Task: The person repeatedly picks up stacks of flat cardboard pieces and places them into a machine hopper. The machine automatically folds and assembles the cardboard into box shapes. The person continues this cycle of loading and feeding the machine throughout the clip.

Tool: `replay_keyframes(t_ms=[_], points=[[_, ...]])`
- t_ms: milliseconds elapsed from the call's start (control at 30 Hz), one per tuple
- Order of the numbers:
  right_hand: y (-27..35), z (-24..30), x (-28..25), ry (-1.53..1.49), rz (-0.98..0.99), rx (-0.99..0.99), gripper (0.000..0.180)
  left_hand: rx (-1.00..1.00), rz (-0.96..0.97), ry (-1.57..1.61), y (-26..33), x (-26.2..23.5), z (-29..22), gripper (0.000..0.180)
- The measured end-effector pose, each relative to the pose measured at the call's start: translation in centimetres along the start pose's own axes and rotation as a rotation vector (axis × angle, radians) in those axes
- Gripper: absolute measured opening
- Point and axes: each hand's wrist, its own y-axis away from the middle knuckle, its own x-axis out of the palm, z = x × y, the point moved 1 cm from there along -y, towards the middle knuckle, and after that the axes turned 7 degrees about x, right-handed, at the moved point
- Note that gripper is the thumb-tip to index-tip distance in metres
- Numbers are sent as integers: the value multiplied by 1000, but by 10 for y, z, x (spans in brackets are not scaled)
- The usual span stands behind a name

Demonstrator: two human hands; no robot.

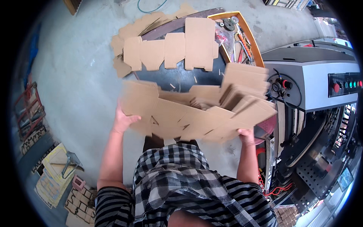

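Note:
A stack of brown die-cut cardboard box blanks (189, 117) is held up in front of my body, slightly smeared by motion. My left hand (126, 120) grips its left end, thumb on the near face and fingers mostly hidden behind. At the right end my right hand (246, 135) is closed on the lower edge, its fingers largely hidden by the board. Several layers fan out at the stack's upper right. Beyond it, a flat cardboard blank (199, 43) lies on a dark work table (170, 77), with small cardboard scraps near it.
An orange-edged tray (251, 36) of tools and tape sits at the table's far right. To my right stands a grey machine (321, 83) with a button panel. More cardboard (120, 41) lies along the table's far left. On the floor at left are patterned boards (55, 174) and a red metal frame (30, 109).

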Motion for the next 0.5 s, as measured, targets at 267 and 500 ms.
replay_keyframes(t_ms=[267, 500], points=[[-17, 36, -18, 368, 137, -174, 88, 345, 108, -211, -70, 5, -43, 96], [-21, 11, -9, 651, 77, -313, 99, 222, 275, -480, -60, -25, 29, 72]])
